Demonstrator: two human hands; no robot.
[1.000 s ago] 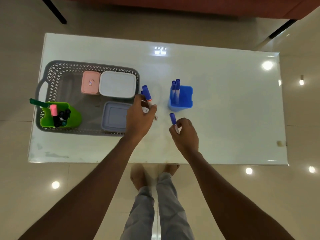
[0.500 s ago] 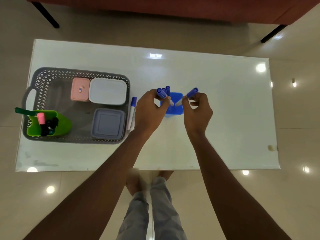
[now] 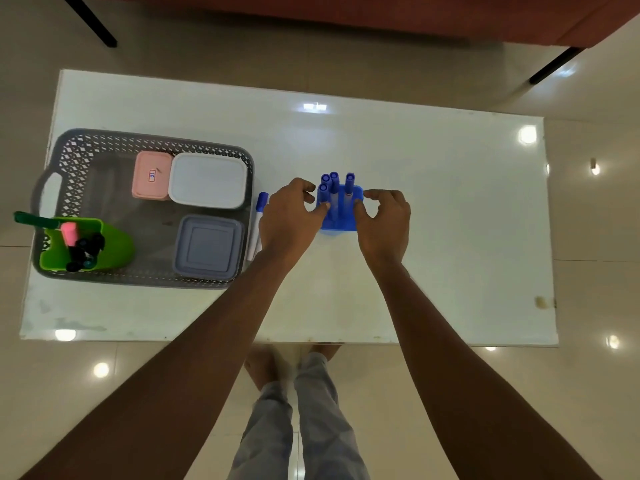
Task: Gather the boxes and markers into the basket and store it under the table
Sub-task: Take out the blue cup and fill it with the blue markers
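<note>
A blue holder [image 3: 341, 221] stands mid-table with several blue-capped markers [image 3: 334, 188] upright in it. My left hand [image 3: 289, 220] is at its left side and my right hand [image 3: 384, 221] at its right, fingers loosely curled, thumbs touching the holder's walls, no marker in either. One blue-capped marker [image 3: 258, 223] lies on the table against the right wall of the grey basket [image 3: 156, 140]. The basket holds a pink box [image 3: 152, 174], a white box [image 3: 207, 180], a grey-blue box [image 3: 207, 245] and a green holder [image 3: 104, 251] of markers.
The white glossy table [image 3: 433, 202] has bare surface to the right of the holder and along its front edge. A red sofa [image 3: 346, 12] with black legs stands beyond the far edge. My feet show on the floor under the near edge.
Both hands carried blue markers to the blue holder and let them go into it. One marker was left lying beside the basket.
</note>
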